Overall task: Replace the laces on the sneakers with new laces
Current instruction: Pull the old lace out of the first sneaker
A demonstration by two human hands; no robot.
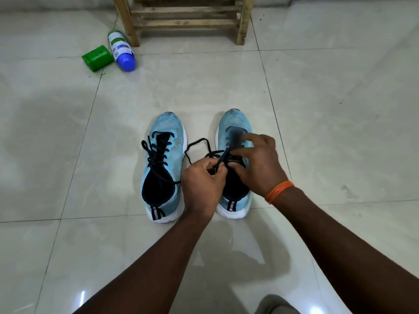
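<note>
Soft light, glare spots on glossy floor (82, 295); right hand (258, 164) seemingly motion-blurred

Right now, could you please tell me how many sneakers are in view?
2: the left sneaker and the right sneaker stand side by side, toes pointing away; none seems hidden.

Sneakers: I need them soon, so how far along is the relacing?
Early, it seems. Done: the left sneaker has its lace loosened, though threaded. In hand: the left hand pinches the dark lace of the right sneaker, with the right hand at its tongue. Left: no spare laces show, so fresh lacing on both likely remains.
</note>
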